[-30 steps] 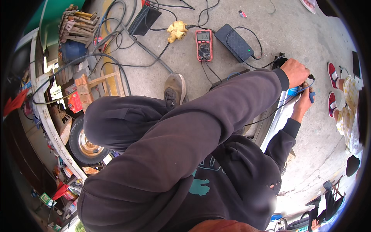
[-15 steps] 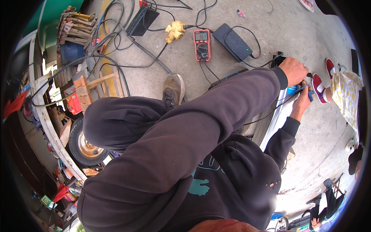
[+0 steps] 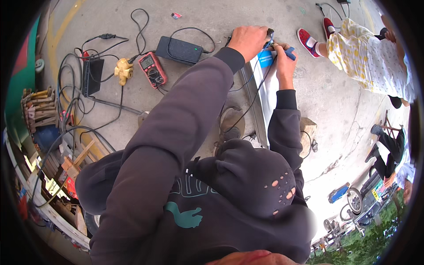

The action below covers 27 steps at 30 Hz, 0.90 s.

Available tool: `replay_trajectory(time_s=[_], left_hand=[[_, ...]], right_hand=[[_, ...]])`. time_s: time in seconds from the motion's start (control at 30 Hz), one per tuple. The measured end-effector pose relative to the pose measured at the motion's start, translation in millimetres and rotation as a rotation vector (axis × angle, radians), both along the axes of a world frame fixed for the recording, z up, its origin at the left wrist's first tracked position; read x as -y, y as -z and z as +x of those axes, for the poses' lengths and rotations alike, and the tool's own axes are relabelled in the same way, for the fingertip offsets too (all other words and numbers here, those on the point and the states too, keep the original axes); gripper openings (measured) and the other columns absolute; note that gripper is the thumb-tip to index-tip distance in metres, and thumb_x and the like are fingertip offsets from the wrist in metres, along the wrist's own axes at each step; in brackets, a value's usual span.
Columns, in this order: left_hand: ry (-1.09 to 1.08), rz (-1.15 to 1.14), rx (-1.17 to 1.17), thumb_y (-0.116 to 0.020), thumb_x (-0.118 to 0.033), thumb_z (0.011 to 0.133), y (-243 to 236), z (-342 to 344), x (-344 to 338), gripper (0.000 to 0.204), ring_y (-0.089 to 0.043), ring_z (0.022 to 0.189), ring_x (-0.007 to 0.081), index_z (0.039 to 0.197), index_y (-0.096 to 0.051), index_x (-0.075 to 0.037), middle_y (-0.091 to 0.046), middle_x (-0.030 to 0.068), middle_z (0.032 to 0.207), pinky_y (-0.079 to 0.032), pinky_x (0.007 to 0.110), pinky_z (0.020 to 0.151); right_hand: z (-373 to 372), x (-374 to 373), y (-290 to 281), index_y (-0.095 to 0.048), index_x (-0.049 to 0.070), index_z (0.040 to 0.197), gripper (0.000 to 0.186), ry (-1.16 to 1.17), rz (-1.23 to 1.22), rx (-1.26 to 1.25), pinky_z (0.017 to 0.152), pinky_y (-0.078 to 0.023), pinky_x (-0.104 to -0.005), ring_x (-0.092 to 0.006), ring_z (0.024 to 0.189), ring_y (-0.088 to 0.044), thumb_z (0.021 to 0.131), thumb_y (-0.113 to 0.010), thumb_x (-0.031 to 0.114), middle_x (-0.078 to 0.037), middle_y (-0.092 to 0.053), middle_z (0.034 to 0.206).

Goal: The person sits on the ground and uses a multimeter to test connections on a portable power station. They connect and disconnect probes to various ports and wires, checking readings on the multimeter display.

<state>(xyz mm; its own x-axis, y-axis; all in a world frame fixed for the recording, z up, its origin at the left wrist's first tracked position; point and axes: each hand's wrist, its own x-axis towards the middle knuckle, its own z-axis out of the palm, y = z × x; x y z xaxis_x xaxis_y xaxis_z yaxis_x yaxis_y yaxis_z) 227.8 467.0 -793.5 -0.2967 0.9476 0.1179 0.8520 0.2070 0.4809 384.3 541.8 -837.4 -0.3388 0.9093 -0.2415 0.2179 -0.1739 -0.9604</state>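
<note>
My left hand (image 3: 249, 43) is closed, its fingertips pinched at the far end of a long silver-white case (image 3: 267, 99). What it grips is mostly hidden; a small dark piece and a blue wire (image 3: 268, 43) show by the fingertips. Close beside it on the right, my right hand (image 3: 285, 66) closes around a blue-handled tool (image 3: 290, 53), whose working end I cannot make out. Under both hands a blue label (image 3: 266, 58) shows on the case. A black cable (image 3: 255, 102) runs from near the right hand down across the case edge.
A red multimeter (image 3: 152, 70) lies left of the hands, near a black power adapter (image 3: 179, 50) and a yellow socket splitter (image 3: 123, 70). Another black box (image 3: 92, 76) and looped cables lie farther left. A person in a yellow-patterned garment (image 3: 360, 53) stands at the right.
My view has swung, so the hands, multimeter and adapter sit farther left in it. Both hands stay at the case end, and the right still holds the blue-handled tool.
</note>
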Motion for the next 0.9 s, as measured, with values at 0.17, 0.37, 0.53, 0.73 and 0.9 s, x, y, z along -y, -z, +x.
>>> replay_trajectory(time_s=[0.17, 0.37, 0.53, 0.73, 0.9], left_hand=[[0.032, 0.0, 0.014, -0.061, -0.038, 0.098, -2.9, -3.7, 0.8, 0.032, -0.069, 0.078, 0.0376, 0.097, -0.067, -0.007, -0.07, 0.0166, 0.08, -0.055, 0.046, 0.068], [0.032, -0.023, -0.014, -0.062, -0.041, 0.097, -2.9, -4.6, 0.6, 0.036, -0.068, 0.079, 0.0392, 0.094, -0.068, -0.006, -0.07, 0.0184, 0.08, -0.054, 0.047, 0.069], [0.022, -0.014, -0.055, -0.065, -0.042, 0.095, -2.1, -4.0, 2.4, 0.037, -0.069, 0.077, 0.0386, 0.093, -0.069, -0.005, -0.07, 0.0183, 0.079, -0.055, 0.045, 0.067], [0.029, -0.019, -0.09, -0.066, -0.041, 0.094, -3.0, -5.4, -0.3, 0.036, -0.069, 0.074, 0.0379, 0.092, -0.071, -0.005, -0.07, 0.0177, 0.078, -0.055, 0.045, 0.066], [0.011, 0.001, -0.065, -0.067, -0.039, 0.094, -0.2, -5.1, 0.5, 0.033, -0.068, 0.075, 0.0376, 0.096, -0.072, -0.007, -0.071, 0.0167, 0.078, -0.054, 0.045, 0.066]], right_hand=[[0.3, 3.8, -6.4, -0.073, -0.005, 0.09, 0.019, -0.01, 0.069, -0.003, 0.071, -0.05, -0.0259, -0.0116, 0.074, -0.065, 0.088, -0.068, 0.013, -0.007, -0.073, 0.077], [1.6, 5.7, -1.7, -0.075, -0.004, 0.094, 0.021, 0.015, 0.074, -0.021, 0.07, -0.051, -0.0255, -0.011, 0.073, -0.066, 0.087, -0.07, 0.015, -0.007, -0.074, 0.077], [0.6, 6.8, 5.5, -0.075, -0.004, 0.095, 0.022, 0.03, 0.075, -0.057, 0.07, -0.051, -0.0257, -0.0117, 0.073, -0.067, 0.086, -0.071, 0.016, -0.008, -0.074, 0.078], [0.7, 7.2, 7.2, -0.075, -0.005, 0.094, 0.023, 0.031, 0.085, -0.046, 0.068, -0.052, -0.0261, -0.0127, 0.073, -0.068, 0.085, -0.071, 0.016, -0.01, -0.075, 0.078], [1.0, 6.0, 7.2, -0.075, -0.005, 0.093, 0.022, 0.023, 0.09, -0.042, 0.069, -0.052, -0.0262, -0.0131, 0.072, -0.068, 0.085, -0.071, 0.016, -0.011, -0.075, 0.078]])
